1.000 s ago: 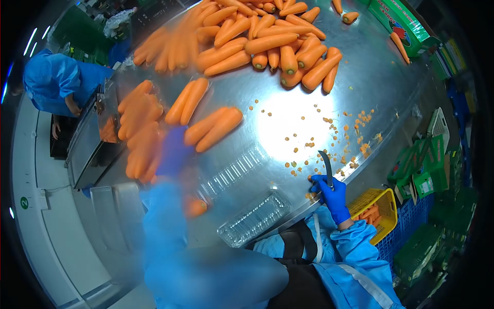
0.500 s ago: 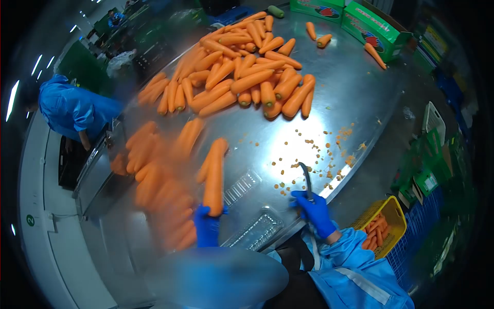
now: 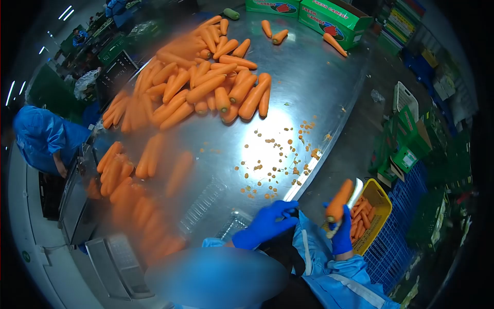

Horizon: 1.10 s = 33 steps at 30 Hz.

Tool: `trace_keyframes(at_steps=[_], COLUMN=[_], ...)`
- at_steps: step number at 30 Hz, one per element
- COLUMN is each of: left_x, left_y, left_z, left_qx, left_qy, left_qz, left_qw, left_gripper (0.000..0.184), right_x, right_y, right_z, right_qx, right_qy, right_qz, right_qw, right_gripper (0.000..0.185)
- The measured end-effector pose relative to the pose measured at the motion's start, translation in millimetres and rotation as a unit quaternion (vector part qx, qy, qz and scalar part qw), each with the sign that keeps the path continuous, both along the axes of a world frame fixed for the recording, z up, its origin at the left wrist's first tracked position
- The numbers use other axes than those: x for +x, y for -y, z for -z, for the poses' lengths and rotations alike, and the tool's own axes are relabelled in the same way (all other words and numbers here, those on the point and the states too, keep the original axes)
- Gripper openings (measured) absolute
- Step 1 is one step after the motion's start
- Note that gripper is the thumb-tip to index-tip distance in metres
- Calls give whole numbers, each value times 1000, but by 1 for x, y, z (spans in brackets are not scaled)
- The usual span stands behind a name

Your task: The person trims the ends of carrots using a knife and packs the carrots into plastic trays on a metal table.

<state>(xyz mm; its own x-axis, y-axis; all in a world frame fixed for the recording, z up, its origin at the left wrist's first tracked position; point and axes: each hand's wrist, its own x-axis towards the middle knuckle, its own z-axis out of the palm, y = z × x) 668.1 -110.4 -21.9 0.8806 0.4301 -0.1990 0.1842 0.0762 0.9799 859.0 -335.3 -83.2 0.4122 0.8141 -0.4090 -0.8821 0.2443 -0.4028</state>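
My right hand (image 3: pixel 342 238), in a blue glove, is closed around a carrot (image 3: pixel 339 198) and a knife (image 3: pixel 355 193) whose curved blade shines white beside the carrot. It is off the table's right edge, by a yellow basket (image 3: pixel 386 198) with carrots inside. My left hand (image 3: pixel 265 225), also gloved in blue, is over the table's near edge with its fingers stretched and thumb apart, holding nothing. A clear plastic tray (image 3: pixel 234 222) lies partly hidden behind it. Round carrot trimmings (image 3: pixel 270 167) are scattered on the metal table (image 3: pixel 309 77).
A large heap of carrots (image 3: pixel 206 87) covers the far left, with more carrots (image 3: pixel 116 172) lined up nearer. Green cartons (image 3: pixel 334 23) stand at the back. Blue pallets (image 3: pixel 399 232) and green boxes (image 3: pixel 404 147) are at right. A co-worker (image 3: pixel 46 136) bends at far left.
The carrot has gone from my left hand; my right hand now has a carrot along with the knife and has moved right, over by the basket. My left hand has moved right and opened.
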Motion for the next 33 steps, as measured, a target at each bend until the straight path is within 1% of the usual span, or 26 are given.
trace_keyframes(at_steps=[2,3,4,6,7,8,10,12,13,14,15,16,17,20,22,23,25,26,28,29,31,32,33], left_x=[-2,-7,-13,-24,-28,-31,-39,-31,-23,-14,-3,8,18,46,65,70,79,78,75,74,68,66,63], left_y=[-26,-45,-66,-104,-122,-142,-187,-225,-243,-261,-281,-300,-318,-374,-395,-404,-420,-427,-436,-430,-408,-388,-369], left_z=[4,1,-2,2,4,6,10,10,9,8,5,7,8,44,43,48,62,69,74,66,48,34,19], left_qx=[56,61,68,120,157,194,274,241,259,278,333,377,421,545,515,510,514,522,535,540,551,510,467], left_qy=[10,5,0,-49,-44,-37,-89,6,10,14,-26,-38,-51,-21,-123,-153,-193,-198,-202,-194,-168,-136,-102], left_qz=[-29,-47,-66,-152,-202,-251,-294,-345,-349,-353,-333,-324,-317,-302,-287,-286,-290,-288,-276,-273,-273,-290,-308], left_qw=[998,997,996,980,966,948,911,907,901,893,882,867,849,782,798,796,783,778,772,772,770,798,823], left_gripper=[45,44,42,39,38,37,42,44,45,46,48,50,52,62,63,63,64,64,64,64,63,64,64], right_x=[55,63,71,93,112,119,131,144,152,145,141,138,135,120,105,98,84,80,78,78,80,81,82], right_y=[102,117,130,156,183,180,174,149,128,73,35,3,-21,-65,-99,-110,-122,-125,-130,-131,-137,-143,-150], right_z=[93,96,99,96,119,121,118,119,116,89,65,42,31,29,-8,-24,-33,-34,-30,-30,-33,-36,-39], right_qx=[-6,-102,-214,-216,-199,-250,-352,-377,-386,-409,-412,-414,-414,-395,-396,-394,-375,-365,-365,-363,-329,-311,-313], right_qy=[-57,-6,47,98,110,108,102,155,181,175,208,240,271,330,333,333,300,284,339,367,414,437,459], right_qz=[54,142,214,292,324,336,358,225,155,177,135,92,50,-2,-90,-134,-154,-163,-204,-224,-210,-202,-208], right_qw=[997,985,952,926,919,902,859,885,891,878,877,873,867,857,851,846,863,871,843,826,822,820,805], right_gripper=[66,65,65,66,67,64,60,58,57,49,45,42,39,34,34,34,33,33,30,29,27,27,28])
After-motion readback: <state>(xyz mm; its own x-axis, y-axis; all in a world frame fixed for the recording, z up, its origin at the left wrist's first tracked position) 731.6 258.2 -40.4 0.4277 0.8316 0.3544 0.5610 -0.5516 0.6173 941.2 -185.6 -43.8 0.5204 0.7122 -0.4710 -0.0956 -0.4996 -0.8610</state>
